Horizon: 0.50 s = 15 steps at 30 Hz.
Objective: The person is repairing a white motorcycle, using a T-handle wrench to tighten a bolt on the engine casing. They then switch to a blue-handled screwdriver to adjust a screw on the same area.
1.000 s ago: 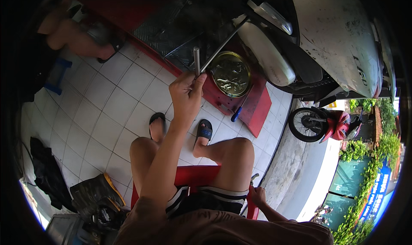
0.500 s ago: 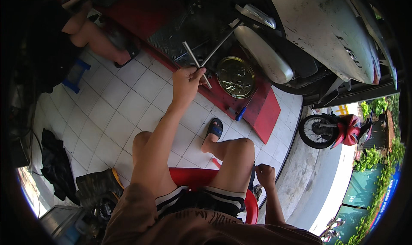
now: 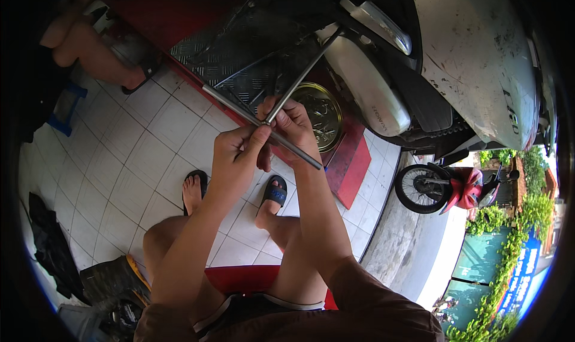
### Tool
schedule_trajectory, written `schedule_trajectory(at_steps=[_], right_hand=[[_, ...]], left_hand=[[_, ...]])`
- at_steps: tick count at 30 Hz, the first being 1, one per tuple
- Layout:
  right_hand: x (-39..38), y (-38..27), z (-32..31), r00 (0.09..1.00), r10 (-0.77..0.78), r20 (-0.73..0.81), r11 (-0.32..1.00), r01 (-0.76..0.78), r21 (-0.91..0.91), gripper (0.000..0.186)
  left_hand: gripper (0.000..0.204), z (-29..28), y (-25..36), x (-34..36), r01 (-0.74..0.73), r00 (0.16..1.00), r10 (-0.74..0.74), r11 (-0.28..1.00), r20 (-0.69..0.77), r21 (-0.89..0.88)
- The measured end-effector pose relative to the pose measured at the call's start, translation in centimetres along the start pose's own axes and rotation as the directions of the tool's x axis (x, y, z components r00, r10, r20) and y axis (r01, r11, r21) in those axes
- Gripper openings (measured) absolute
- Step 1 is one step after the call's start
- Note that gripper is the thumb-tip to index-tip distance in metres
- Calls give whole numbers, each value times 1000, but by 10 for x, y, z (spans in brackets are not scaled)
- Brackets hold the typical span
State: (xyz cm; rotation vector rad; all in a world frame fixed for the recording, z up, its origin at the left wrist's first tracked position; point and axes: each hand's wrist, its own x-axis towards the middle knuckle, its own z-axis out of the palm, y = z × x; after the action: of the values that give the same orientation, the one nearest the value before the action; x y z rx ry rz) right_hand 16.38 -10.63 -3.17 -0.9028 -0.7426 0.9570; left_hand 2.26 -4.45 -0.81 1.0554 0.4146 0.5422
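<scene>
My left hand (image 3: 235, 153) grips the T-wrench (image 3: 304, 75) near its joint; my right hand (image 3: 299, 129) is closed on it too (pan (image 3: 341, 113) sits just right).

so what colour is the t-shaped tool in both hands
The T-shaped tool is silver-grey, shown best in the head view.

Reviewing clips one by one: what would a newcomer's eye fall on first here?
Probably the T-shaped metal tool, gripped by the left hand and right hand just above centre. Next, a silver motorbike fills the upper right, with a round gold-rimmed pan on the red platform beside it.
</scene>
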Motion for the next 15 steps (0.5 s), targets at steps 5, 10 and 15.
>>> schedule_trajectory(at_steps=[5, 10, 15], right_hand=[[5, 9, 5, 999, -43, 20, 995, 41, 94, 38], [3, 18, 9, 996, -84, -8, 971, 84, 224, 34], [9, 11, 17, 990, -144, -6, 956, 141, 256, 33]], left_hand=[[19, -18, 8, 3, -395, 882, 471, 770, -29, 501], [25, -32, 27, 2, -289, 888, 459, 579, -12, 762], [36, -33, -3, -10, -221, 974, 158, 523, 161, 823]])
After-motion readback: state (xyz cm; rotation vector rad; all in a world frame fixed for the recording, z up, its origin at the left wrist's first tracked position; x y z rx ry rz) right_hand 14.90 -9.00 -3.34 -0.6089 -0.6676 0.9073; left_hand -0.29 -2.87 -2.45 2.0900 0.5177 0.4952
